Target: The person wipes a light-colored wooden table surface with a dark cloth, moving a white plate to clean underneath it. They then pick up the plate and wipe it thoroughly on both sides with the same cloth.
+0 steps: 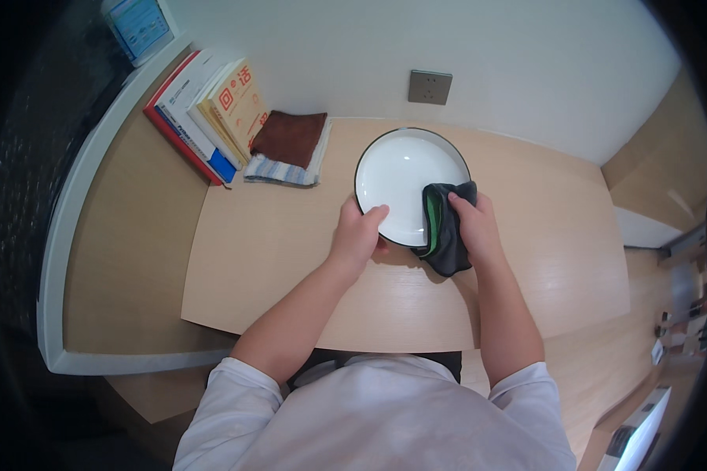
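Note:
A round white plate with a raised wall and dark rim (403,171) is held above a light wood-grain desk (271,259). My left hand (358,232) grips its lower left edge, thumb on the inner surface and fingers underneath. At the plate's lower right edge, my right hand (477,224) holds a folded dark grey cloth with a green inner side (451,235). The cloth lies over the rim, with its lower part hanging below the plate. My right thumb presses on the cloth; the other right fingers are mostly hidden.
Several books (212,118) lean at the desk's back left. Beside them, a folded brown cloth (294,138) lies on a striped blue and white cloth (283,172). A socket plate (430,87) is on the wall. A pale-edged partition (124,235) borders the left side.

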Available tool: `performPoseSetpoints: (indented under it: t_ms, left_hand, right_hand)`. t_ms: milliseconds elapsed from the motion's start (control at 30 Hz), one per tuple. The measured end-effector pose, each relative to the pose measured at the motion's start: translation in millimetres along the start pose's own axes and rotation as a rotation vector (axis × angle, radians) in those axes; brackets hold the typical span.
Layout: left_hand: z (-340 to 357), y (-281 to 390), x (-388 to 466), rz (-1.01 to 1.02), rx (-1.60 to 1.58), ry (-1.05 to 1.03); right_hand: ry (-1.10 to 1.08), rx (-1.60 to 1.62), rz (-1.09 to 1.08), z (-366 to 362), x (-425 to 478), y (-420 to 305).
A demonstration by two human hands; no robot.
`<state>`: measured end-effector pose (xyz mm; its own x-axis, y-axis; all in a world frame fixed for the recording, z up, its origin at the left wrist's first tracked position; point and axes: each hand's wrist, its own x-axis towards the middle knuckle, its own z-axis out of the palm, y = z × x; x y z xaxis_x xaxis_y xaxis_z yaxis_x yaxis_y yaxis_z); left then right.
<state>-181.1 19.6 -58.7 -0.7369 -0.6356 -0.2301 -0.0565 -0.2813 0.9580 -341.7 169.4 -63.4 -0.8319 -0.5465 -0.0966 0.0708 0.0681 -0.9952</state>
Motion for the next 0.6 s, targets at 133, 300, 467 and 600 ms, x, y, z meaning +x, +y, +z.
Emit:
performPoseSetpoints:
  t_ms: [133, 300, 467, 600]
  left_hand:
    - [3, -9, 4, 0.039, -0.204, -0.021]
    - [5, -1, -4, 0.059, -0.337, -0.098]
    - [3, 1, -4, 0.055, -0.412, -0.187]
    - [5, -3, -4, 0.055, -0.417, -0.139]
  right_hand:
    - [0.007, 0.010, -0.022, 3, -2, -2]
    - [-0.019, 0.015, -0.032, 5, -4, 0]
    - [-0.029, -0.025, -0.073, 4, 2, 7]
    - [-0.063, -0.059, -0.094, 4, 2, 9]
